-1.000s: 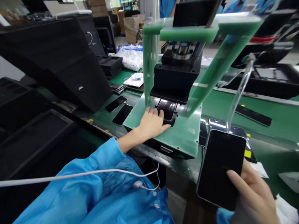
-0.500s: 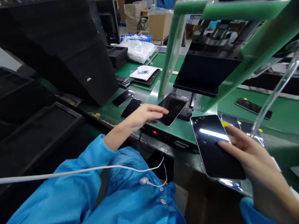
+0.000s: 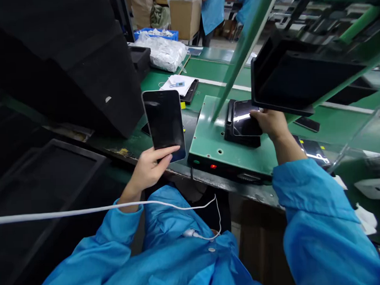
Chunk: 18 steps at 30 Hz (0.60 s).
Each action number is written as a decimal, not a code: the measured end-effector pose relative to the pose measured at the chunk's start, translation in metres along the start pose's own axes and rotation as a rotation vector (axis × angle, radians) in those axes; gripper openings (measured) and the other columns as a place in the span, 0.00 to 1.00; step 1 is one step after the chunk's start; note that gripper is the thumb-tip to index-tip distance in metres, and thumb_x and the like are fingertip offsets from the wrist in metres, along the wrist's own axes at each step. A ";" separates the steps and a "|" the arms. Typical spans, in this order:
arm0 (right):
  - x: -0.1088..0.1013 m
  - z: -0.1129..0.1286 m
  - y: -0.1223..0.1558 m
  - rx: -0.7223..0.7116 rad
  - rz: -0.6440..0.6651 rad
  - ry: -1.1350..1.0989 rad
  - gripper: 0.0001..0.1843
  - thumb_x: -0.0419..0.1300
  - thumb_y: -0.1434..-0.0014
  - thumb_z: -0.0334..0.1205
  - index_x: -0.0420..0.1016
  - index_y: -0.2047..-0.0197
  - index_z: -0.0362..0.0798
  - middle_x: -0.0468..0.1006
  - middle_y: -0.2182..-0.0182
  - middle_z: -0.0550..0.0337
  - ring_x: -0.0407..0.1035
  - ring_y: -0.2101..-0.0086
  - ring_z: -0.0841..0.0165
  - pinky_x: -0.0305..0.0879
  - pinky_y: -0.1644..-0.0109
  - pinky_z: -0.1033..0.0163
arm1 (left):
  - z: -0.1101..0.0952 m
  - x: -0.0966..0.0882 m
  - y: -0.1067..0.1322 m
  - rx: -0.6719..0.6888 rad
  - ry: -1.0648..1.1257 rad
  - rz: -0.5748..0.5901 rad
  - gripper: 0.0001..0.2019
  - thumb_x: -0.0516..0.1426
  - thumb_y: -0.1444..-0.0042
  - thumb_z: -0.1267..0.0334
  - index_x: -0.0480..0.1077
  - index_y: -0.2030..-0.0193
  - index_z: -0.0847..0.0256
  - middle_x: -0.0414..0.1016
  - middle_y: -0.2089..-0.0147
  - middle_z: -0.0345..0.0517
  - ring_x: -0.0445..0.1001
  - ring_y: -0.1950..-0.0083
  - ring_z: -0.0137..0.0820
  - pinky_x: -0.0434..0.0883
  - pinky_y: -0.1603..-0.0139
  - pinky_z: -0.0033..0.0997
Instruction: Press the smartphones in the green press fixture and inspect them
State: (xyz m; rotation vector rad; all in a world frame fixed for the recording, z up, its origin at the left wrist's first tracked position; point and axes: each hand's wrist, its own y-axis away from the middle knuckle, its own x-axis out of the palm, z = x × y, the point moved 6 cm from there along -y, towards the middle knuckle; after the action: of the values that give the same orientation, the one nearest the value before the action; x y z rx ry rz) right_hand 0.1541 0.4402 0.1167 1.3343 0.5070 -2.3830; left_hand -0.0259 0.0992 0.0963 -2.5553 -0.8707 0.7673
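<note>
My left hand (image 3: 155, 167) is closed on the lower edge of a dark-screened smartphone (image 3: 163, 122), held up in front of the bench with its screen toward me. My right hand (image 3: 272, 124) grips the right edge of a second smartphone (image 3: 244, 119), which lies in or on a black holder (image 3: 243, 141); whether it is fully seated I cannot tell. That holder sits on the green base (image 3: 205, 137) of a press-like machine. Just above my right hand hangs the machine's black plate (image 3: 300, 83).
Tall black boxes (image 3: 89, 71) stand at the left. Green posts (image 3: 245, 52) rise from the machine. More phones (image 3: 313, 149) lie to the right. Behind are papers (image 3: 179, 83) and a plastic-wrapped bundle (image 3: 161, 51). A white cable (image 3: 117, 206) crosses before my body.
My left hand has lifted its phone off the machine and moved it left, upright. My right hand has carried the other phone left and forward to the black holder under the plate.
</note>
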 end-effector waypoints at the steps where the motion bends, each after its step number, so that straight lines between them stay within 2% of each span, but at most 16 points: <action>1: -0.002 0.007 0.001 0.001 -0.001 0.078 0.15 0.58 0.30 0.35 0.74 0.49 0.27 0.74 0.53 0.33 0.68 0.50 0.48 0.62 0.45 0.51 | -0.001 0.008 -0.003 0.073 -0.158 0.018 0.14 0.56 0.36 0.64 0.78 0.46 0.58 0.81 0.50 0.51 0.80 0.53 0.36 0.76 0.50 0.33; 3: -0.004 0.020 0.004 -0.012 0.017 0.223 0.20 0.59 0.29 0.40 0.73 0.46 0.27 0.71 0.49 0.29 0.64 0.46 0.42 0.59 0.43 0.45 | 0.001 0.030 -0.010 0.190 -0.390 0.085 0.18 0.56 0.35 0.60 0.73 0.41 0.62 0.78 0.46 0.57 0.78 0.48 0.41 0.76 0.47 0.39; 5: -0.003 0.027 0.011 -0.015 0.047 0.336 0.21 0.59 0.29 0.43 0.76 0.47 0.30 0.72 0.50 0.29 0.63 0.46 0.37 0.60 0.45 0.40 | 0.008 0.055 -0.016 0.259 -0.591 0.181 0.27 0.62 0.40 0.54 0.69 0.37 0.66 0.75 0.43 0.63 0.76 0.45 0.47 0.75 0.46 0.45; 8: -0.003 0.018 0.034 -0.063 0.072 0.456 0.16 0.58 0.30 0.44 0.79 0.50 0.39 0.72 0.48 0.38 0.68 0.49 0.40 0.66 0.49 0.40 | 0.018 0.081 -0.022 0.285 -0.781 0.274 0.41 0.68 0.49 0.48 0.63 0.35 0.71 0.71 0.40 0.69 0.73 0.41 0.52 0.74 0.45 0.48; 10: -0.006 0.003 0.061 -0.223 0.062 0.471 0.19 0.55 0.29 0.46 0.77 0.45 0.42 0.71 0.44 0.43 0.70 0.51 0.44 0.70 0.50 0.42 | 0.020 0.090 -0.024 0.282 -0.850 0.285 0.44 0.68 0.50 0.47 0.60 0.33 0.73 0.69 0.38 0.70 0.72 0.39 0.52 0.73 0.43 0.47; 12: -0.013 -0.016 0.094 -0.459 0.060 0.398 0.28 0.48 0.27 0.50 0.68 0.36 0.38 0.70 0.42 0.43 0.68 0.48 0.45 0.71 0.47 0.42 | 0.021 0.094 -0.025 0.285 -0.900 0.278 0.46 0.68 0.50 0.46 0.59 0.32 0.74 0.68 0.38 0.72 0.72 0.39 0.52 0.72 0.43 0.46; 13: -0.014 -0.028 0.110 -0.577 0.101 0.365 0.32 0.46 0.26 0.54 0.63 0.33 0.35 0.68 0.40 0.41 0.65 0.44 0.44 0.68 0.43 0.41 | 0.020 0.095 -0.025 0.295 -0.920 0.273 0.46 0.68 0.50 0.46 0.59 0.32 0.74 0.69 0.38 0.72 0.72 0.40 0.52 0.73 0.43 0.45; 15: -0.016 -0.050 0.134 -0.730 0.145 0.334 0.35 0.43 0.26 0.57 0.56 0.30 0.36 0.61 0.36 0.41 0.56 0.38 0.44 0.64 0.38 0.38 | 0.018 0.096 -0.024 0.334 -0.952 0.248 0.46 0.68 0.51 0.45 0.59 0.33 0.75 0.70 0.39 0.72 0.74 0.42 0.52 0.73 0.45 0.44; 18: -0.012 -0.070 0.151 -0.852 0.143 0.364 0.32 0.44 0.26 0.52 0.52 0.28 0.37 0.52 0.31 0.42 0.47 0.34 0.43 0.60 0.37 0.35 | 0.015 0.097 -0.023 0.377 -0.998 0.185 0.45 0.68 0.50 0.46 0.60 0.34 0.76 0.71 0.41 0.72 0.76 0.46 0.52 0.75 0.48 0.43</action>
State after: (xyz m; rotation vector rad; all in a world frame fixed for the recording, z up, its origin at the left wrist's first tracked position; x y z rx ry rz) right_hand 0.2833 0.3436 0.0724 1.2948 1.2905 -1.4890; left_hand 0.0194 0.1801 0.0579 -1.8491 -0.6195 2.1067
